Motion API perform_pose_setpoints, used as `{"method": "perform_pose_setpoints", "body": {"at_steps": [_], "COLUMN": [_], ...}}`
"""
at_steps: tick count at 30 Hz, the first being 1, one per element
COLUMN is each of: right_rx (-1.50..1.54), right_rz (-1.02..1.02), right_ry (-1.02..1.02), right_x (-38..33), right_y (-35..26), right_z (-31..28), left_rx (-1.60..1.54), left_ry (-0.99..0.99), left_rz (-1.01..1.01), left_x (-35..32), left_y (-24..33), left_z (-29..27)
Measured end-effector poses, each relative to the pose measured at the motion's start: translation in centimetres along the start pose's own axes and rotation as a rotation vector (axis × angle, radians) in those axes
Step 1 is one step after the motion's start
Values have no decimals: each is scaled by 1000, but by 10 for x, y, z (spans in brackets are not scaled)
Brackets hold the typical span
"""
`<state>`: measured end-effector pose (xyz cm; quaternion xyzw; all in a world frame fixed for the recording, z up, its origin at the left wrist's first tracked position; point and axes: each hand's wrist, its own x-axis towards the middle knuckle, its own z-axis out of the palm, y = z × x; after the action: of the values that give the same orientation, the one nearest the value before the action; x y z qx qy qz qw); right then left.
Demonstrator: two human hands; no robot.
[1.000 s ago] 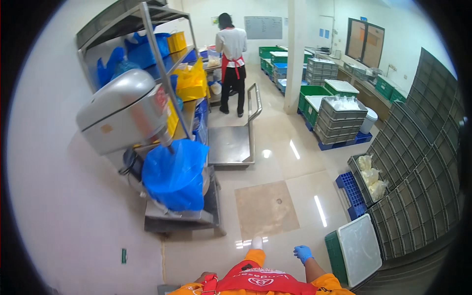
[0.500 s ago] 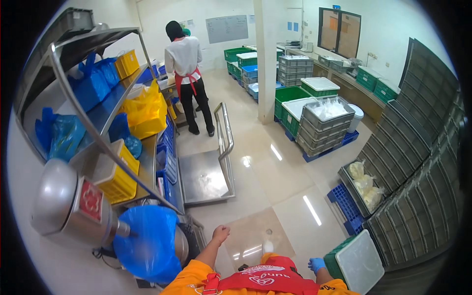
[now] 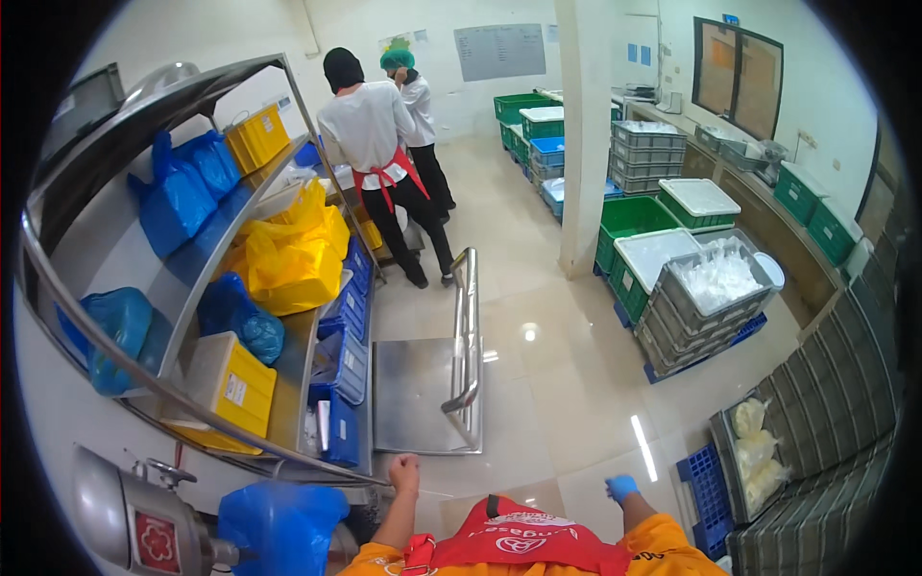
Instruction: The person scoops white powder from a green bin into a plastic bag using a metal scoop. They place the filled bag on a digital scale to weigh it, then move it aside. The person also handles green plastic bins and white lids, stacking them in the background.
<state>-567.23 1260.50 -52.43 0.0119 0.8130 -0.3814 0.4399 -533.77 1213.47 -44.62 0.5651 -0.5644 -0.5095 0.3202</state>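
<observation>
My left hand point(image 3: 404, 472) is bare and loosely closed, with nothing visible in it. It hangs in front of me, near the steel platform cart point(image 3: 413, 394) and the front end of the shelf rack. On the other side, my right hand point(image 3: 621, 488) wears a blue glove; its fingers are slightly bent and apart, holding nothing that I can see. It is over the tiled floor, left of a blue pallet point(image 3: 709, 509). My red apron point(image 3: 519, 533) shows between both arms.
A steel rack point(image 3: 192, 326) with yellow crates and blue bags lines the left. Below it stands a large mixer point(image 3: 158, 533) beside blue plastic sheeting point(image 3: 283, 523). Stacked grey crates point(image 3: 663, 317) and green bins point(image 3: 629, 221) stand at right. Two people point(image 3: 370, 134) stand ahead.
My view has moved forward and turned left. The cart and rack are closer, and the green-lidded bin by my right hand has left view. A second person in a green hair cover now shows more fully.
</observation>
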Motion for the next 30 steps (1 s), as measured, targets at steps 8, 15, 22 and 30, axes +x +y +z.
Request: {"method": "perform_pose_setpoints", "body": {"at_steps": [8,15,22,30], "right_rx": [255,-127,643,-518], "right_rz": [-257,467,418,-1], "right_ry": [26,-120,93,-422], "right_x": [107,206,312,519], "right_y": [-228,-152,-179,-341], "right_z": [-31,-139,-244,-250], "left_rx": [404,783,888,845], "left_ry": [-241,-219,-156,-61], "left_rz": [177,193,158,-61], "left_x": [70,181,288,376], "left_y": [122,261,315,350], "left_z": [221,344,446,510]}}
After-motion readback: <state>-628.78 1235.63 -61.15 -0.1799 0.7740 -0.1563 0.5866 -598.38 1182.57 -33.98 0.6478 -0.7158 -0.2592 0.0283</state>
